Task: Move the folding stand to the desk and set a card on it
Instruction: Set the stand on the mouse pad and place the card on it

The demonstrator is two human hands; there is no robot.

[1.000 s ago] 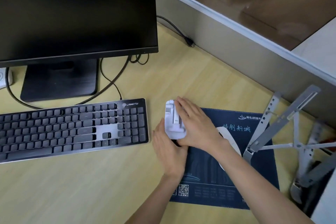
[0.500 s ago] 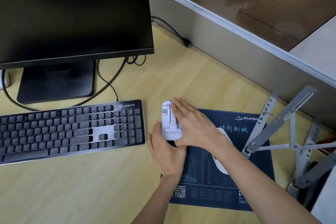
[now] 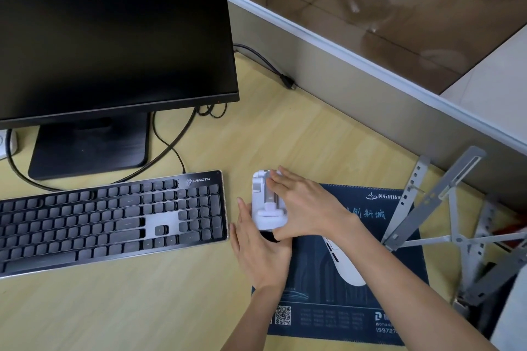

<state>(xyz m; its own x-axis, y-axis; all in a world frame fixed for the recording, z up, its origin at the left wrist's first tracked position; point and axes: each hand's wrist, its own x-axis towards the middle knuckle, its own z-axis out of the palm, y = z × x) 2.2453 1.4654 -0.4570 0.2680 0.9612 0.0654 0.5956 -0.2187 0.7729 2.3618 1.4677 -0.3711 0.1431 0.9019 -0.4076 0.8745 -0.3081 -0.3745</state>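
- The small white folding stand (image 3: 266, 204) lies flat on the light wood counter (image 3: 142, 308), a bit right of the middle of the frame.
- It sits just right of the dark keyboard (image 3: 111, 219) and at the upper left corner of the dark blue mouse mat (image 3: 336, 313).
- The left hand (image 3: 262, 251) comes up from the bottom of the frame. It touches the stand's left side and bottom end. Its fingers (image 3: 243, 209) lie straight and close together along the left edge.
- The right hand (image 3: 305, 208) comes in from the lower right. It lies on top of the stand's right side. Its fingers (image 3: 278, 179) are stretched flat and pressed together, and they reach to the top end of the stand.
- I cannot tell if either hand is really gripping the stand or only pressing on it.
- A white mouse (image 3: 346, 265) lies on the mat, partly hidden under the right arm.
- A grey metal laptop stand (image 3: 445, 208) stands open at the right edge of the frame, by the grey wall.
- A big black monitor (image 3: 114, 31) fills the upper left, with black cables running behind the keyboard.
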